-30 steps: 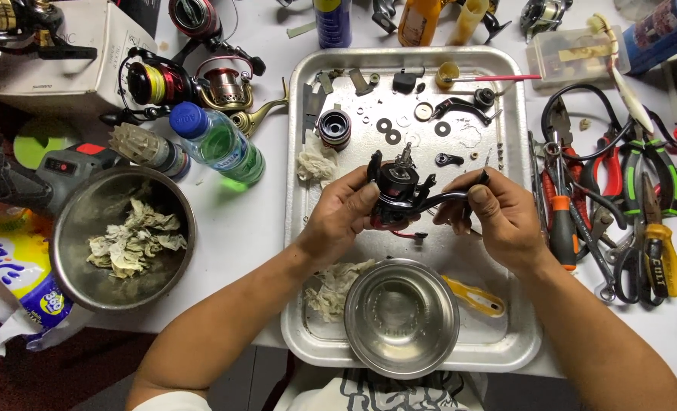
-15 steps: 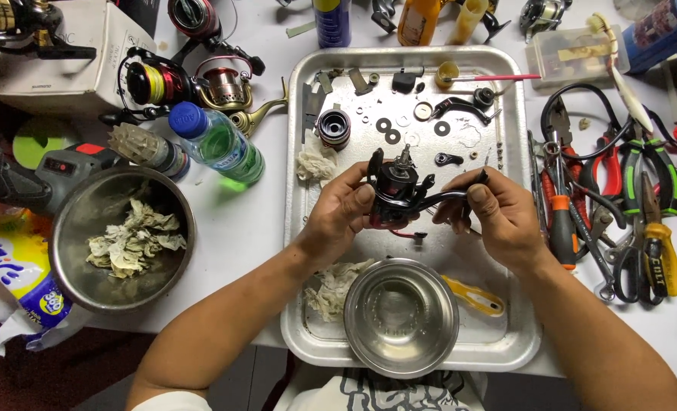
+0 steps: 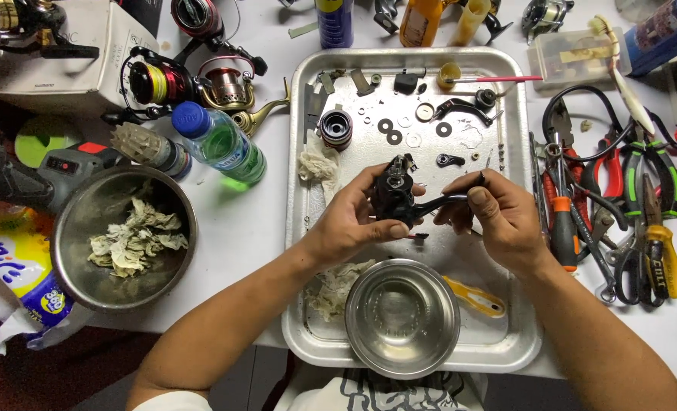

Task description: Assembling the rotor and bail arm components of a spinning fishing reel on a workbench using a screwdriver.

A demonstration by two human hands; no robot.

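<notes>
Holding a black fishing-reel body [image 3: 394,196] over the metal tray [image 3: 521,228], left hand [image 3: 350,221] wrapping round it, fingers curled shut on the housing. Pinching the reel's crank arm [image 3: 437,202] with the right hand [image 3: 498,217], thumb and forefinger pressed together. Lying loose on the tray: washers [image 3: 389,131], a spool [image 3: 335,128] and small levers, so stripping looks well along; putting back together apparently not begun. Standing near: a steel bowl [image 3: 402,316].
</notes>
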